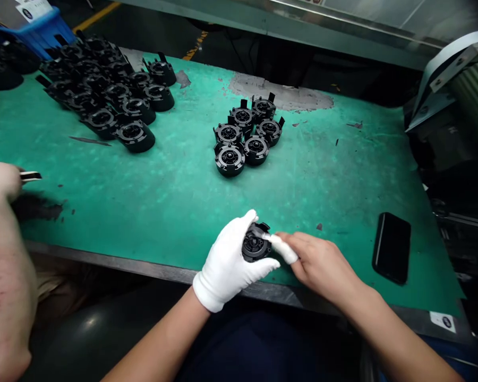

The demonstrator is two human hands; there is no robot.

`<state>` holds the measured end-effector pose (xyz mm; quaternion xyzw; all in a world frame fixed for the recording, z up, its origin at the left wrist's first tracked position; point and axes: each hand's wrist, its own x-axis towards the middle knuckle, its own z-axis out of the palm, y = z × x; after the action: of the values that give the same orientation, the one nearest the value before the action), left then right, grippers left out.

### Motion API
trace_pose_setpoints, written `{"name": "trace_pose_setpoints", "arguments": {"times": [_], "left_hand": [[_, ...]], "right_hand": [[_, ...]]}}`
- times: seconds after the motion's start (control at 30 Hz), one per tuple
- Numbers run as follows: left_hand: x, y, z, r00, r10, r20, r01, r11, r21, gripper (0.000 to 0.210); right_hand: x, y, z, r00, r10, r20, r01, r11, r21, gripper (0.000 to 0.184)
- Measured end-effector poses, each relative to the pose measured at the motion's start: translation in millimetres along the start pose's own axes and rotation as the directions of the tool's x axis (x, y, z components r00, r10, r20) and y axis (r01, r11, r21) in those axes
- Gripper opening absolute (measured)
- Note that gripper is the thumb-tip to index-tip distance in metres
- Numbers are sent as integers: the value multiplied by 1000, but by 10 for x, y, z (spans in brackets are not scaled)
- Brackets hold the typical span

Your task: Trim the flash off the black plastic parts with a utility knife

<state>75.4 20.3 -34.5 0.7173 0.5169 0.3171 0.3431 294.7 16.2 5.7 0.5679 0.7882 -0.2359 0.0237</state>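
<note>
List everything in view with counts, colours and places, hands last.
tabletop: one, green with grey worn patches, across the view
held round part: one, black, near the front edge
small cluster of round parts: six, black, mid-table
large cluster of round parts: too crowded to count, black, upper left
bin: one, blue, top left
phone: one, black, table's right
label: one, white, lower right
floor markings: at least two, yellow, beyond the table
equipment: count unclear, grey and black, right edge
co-worker's arm: one, bare, left edge
left hand: one, white-gloved, around the held part
right hand: one, white finger covering, at the held part
</note>
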Motion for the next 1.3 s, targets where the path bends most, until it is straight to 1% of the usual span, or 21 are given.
{"name": "trace_pose_setpoints", "arguments": {"times": [0.07, 0.1, 0.2, 0.27, 0.4, 0.5, 0.57, 0.63, 0.7, 0.73, 0.8, 0.87, 0.93, 1.0, 1.1, 1.2, 1.3], "left_hand": [[-10, -20, 13, 1000, 5, -2, -5, 1000, 9, 100], [-14, -25, 19, 1000, 8, -3, -8, 1000, 12, 100], [-18, -29, 30, 1000, 31, -5, -31, 999, 14, 100], [-16, -25, 31, 999, 51, -13, -51, 999, 20, 98], [-10, -22, 25, 997, 63, -33, -63, 998, 23, 95], [-12, -29, 25, 997, 75, -32, -74, 997, 20, 95], [-17, -39, 30, 997, 75, -34, -74, 997, 19, 96], [-24, -51, 37, 997, 75, -35, -74, 997, 21, 97], [-29, -62, 43, 996, 81, -37, -80, 996, 27, 98], [-31, -67, 44, 996, 86, -39, -85, 996, 29, 98], [-33, -71, 43, 994, 98, -39, -96, 995, 32, 96], [-30, -69, 41, 994, 104, -39, -103, 994, 30, 94], [-25, -62, 39, 994, 101, -40, -100, 995, 32, 94], [-18, -53, 40, 995, 87, -41, -86, 996, 39, 94], [-12, -43, 44, 997, 70, -34, -69, 996, 48, 94], [-14, -41, 49, 998, 61, -33, -59, 997, 50, 95], [-18, -38, 46, 998, 58, -30, -57, 997, 43, 95]], "right_hand": [[13, 14, -1, 1000, 18, -16, -18, 1000, -13, 42], [8, 20, -9, 1000, 8, -9, -8, 1000, -8, 42], [-42, 13, -72, 998, -49, 33, 48, 998, 32, 39], [-80, -27, -135, 996, -63, 69, 62, 998, 19, 36], [-85, -151, -225, 994, -20, 107, 34, 992, -126, 36], [-37, -189, -233, 995, 45, 93, -21, 969, -246, 39], [-9, -163, -224, 994, 72, 80, -48, 962, -270, 40], [-6, -112, -213, 996, 55, 72, -39, 978, -203, 39], [-35, -70, -198, 997, 27, 74, -22, 998, -61, 37], [-60, -61, -184, 996, 32, 78, -33, 999, 16, 35], [-117, -79, -139, 992, 62, 108, -78, 984, 157, 28], [-169, -133, -67, 987, 82, 136, -116, 957, 265, 20], [-206, -195, 24, 987, 72, 143, -117, 932, 344, 18], [-229, -240, 115, 989, 70, 129, -114, 919, 377, 18], [-256, -268, 216, 992, 82, 90, -110, 922, 371, 18], [-274, -273, 270, 995, 88, 47, -99, 930, 354, 18], [-265, -266, 288, 997, 60, 45, -72, 940, 332, 18]]}}
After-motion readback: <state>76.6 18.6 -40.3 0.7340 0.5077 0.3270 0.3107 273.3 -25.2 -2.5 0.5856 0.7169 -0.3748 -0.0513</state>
